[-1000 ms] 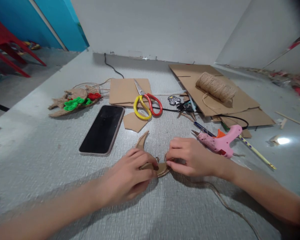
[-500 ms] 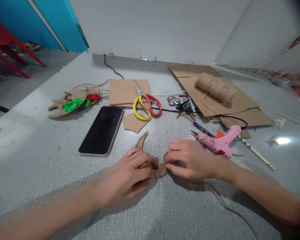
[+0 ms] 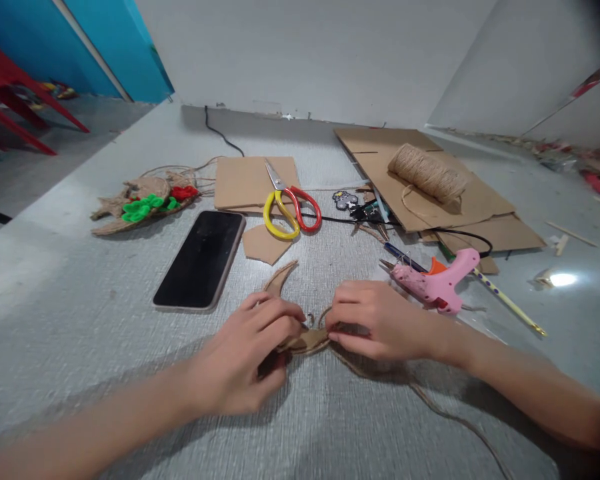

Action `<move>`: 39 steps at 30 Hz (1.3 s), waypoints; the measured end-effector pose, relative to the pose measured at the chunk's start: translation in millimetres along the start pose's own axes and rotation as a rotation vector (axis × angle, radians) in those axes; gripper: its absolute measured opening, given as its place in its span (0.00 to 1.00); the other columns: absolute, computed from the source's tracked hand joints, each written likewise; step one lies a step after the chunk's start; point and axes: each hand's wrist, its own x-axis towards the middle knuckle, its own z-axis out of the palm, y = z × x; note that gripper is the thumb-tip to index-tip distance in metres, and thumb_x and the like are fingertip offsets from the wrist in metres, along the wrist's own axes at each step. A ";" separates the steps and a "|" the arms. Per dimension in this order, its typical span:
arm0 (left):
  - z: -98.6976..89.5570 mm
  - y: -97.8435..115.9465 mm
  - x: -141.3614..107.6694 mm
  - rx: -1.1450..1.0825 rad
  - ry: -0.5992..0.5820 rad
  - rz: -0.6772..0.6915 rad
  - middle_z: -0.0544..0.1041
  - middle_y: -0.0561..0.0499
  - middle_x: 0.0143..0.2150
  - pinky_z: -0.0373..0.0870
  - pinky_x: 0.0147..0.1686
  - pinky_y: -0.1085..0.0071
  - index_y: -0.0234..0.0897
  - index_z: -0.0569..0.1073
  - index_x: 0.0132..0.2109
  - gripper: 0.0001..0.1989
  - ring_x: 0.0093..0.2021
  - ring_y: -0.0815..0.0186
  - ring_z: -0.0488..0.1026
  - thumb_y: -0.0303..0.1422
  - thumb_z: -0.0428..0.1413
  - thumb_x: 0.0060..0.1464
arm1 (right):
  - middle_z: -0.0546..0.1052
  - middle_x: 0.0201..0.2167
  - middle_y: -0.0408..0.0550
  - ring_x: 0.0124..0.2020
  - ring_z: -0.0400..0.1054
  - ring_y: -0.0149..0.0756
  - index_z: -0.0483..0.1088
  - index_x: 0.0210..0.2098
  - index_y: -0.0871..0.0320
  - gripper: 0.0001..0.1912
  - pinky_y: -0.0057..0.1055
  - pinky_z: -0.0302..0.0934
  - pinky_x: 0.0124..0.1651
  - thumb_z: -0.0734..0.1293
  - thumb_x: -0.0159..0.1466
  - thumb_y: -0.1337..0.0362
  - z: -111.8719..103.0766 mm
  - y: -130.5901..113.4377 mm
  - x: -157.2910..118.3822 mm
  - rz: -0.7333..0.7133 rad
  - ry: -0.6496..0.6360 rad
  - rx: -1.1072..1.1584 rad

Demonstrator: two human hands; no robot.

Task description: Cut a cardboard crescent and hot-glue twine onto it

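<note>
Between my hands lies a curved cardboard cutout [image 3: 307, 342] with brown twine along its near edge. One pointed end of it rises past my fingers, also edged with twine. My left hand [image 3: 260, 350] is closed on the cutout's left part, its fingers bent over it. With fingertips pinched together, my right hand [image 3: 365, 320] grips the twine at the cutout's right end; the exact pinch is partly hidden. A loose length of twine [image 3: 443, 408] runs from under that hand toward the lower right. Just beyond my right hand is a pink glue gun [image 3: 443, 283].
Scissors [image 3: 285, 213] rest partly on a cardboard square [image 3: 250, 180], near a small cardboard piece [image 3: 265, 245]. A phone [image 3: 200, 260] lies at left, a twine-wrapped craft [image 3: 143, 203] behind it. A twine spool [image 3: 427, 173] sits on cardboard sheets [image 3: 480, 207]; a pencil [image 3: 510, 302] lies right.
My left hand has shifted slightly left and toward me along the cutout, baring more of its middle. My right hand stays at the right end, still pinching.
</note>
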 end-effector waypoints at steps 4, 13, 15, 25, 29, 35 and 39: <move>0.5 2.9 -2.0 -0.003 0.012 0.015 0.74 0.46 0.45 0.61 0.53 0.54 0.37 0.71 0.41 0.17 0.53 0.54 0.69 0.23 0.49 0.41 | 0.72 0.30 0.47 0.32 0.62 0.33 0.73 0.35 0.60 0.10 0.31 0.57 0.35 0.61 0.67 0.66 0.6 -4.0 -0.1 -0.038 -0.001 -0.018; 3.8 6.6 0.6 0.139 0.082 0.035 0.77 0.50 0.43 0.61 0.51 0.58 0.38 0.72 0.36 0.04 0.51 0.57 0.70 0.26 0.54 0.52 | 0.73 0.30 0.47 0.31 0.61 0.34 0.74 0.33 0.59 0.11 0.32 0.55 0.34 0.61 0.67 0.65 7.0 -6.8 1.9 -0.074 0.038 -0.106; 2.4 7.3 2.0 0.155 0.080 0.057 0.78 0.50 0.42 0.61 0.51 0.59 0.38 0.71 0.36 0.04 0.51 0.58 0.71 0.26 0.53 0.53 | 0.73 0.30 0.47 0.30 0.61 0.34 0.74 0.33 0.59 0.11 0.32 0.55 0.33 0.61 0.67 0.66 7.5 -6.6 2.2 -0.072 0.036 -0.114; 4.0 8.1 1.6 0.169 0.087 0.081 0.78 0.51 0.42 0.62 0.51 0.59 0.38 0.72 0.37 0.06 0.49 0.59 0.72 0.25 0.52 0.53 | 0.73 0.31 0.48 0.31 0.61 0.34 0.74 0.34 0.59 0.11 0.32 0.55 0.34 0.60 0.67 0.65 9.1 -7.5 2.3 -0.061 -0.010 -0.120; 3.8 7.6 1.0 0.178 0.079 0.094 0.78 0.51 0.42 0.62 0.52 0.59 0.38 0.73 0.38 0.07 0.50 0.59 0.71 0.25 0.52 0.53 | 0.73 0.31 0.48 0.31 0.61 0.35 0.73 0.34 0.59 0.11 0.32 0.56 0.34 0.60 0.67 0.66 9.1 -7.8 1.9 -0.065 -0.011 -0.113; 4.9 6.2 0.5 0.163 0.086 0.081 0.78 0.52 0.40 0.63 0.51 0.60 0.38 0.73 0.37 0.07 0.49 0.60 0.72 0.24 0.53 0.52 | 0.73 0.31 0.47 0.32 0.62 0.35 0.73 0.34 0.59 0.10 0.32 0.56 0.35 0.61 0.67 0.65 9.0 -7.6 2.8 -0.060 -0.031 -0.125; 7.7 6.1 -0.7 0.125 0.062 0.087 0.78 0.50 0.41 0.62 0.55 0.60 0.37 0.71 0.37 0.07 0.49 0.61 0.74 0.23 0.52 0.51 | 0.73 0.31 0.47 0.32 0.61 0.34 0.73 0.34 0.59 0.10 0.33 0.55 0.34 0.60 0.67 0.65 9.8 -7.1 2.1 -0.057 -0.027 -0.110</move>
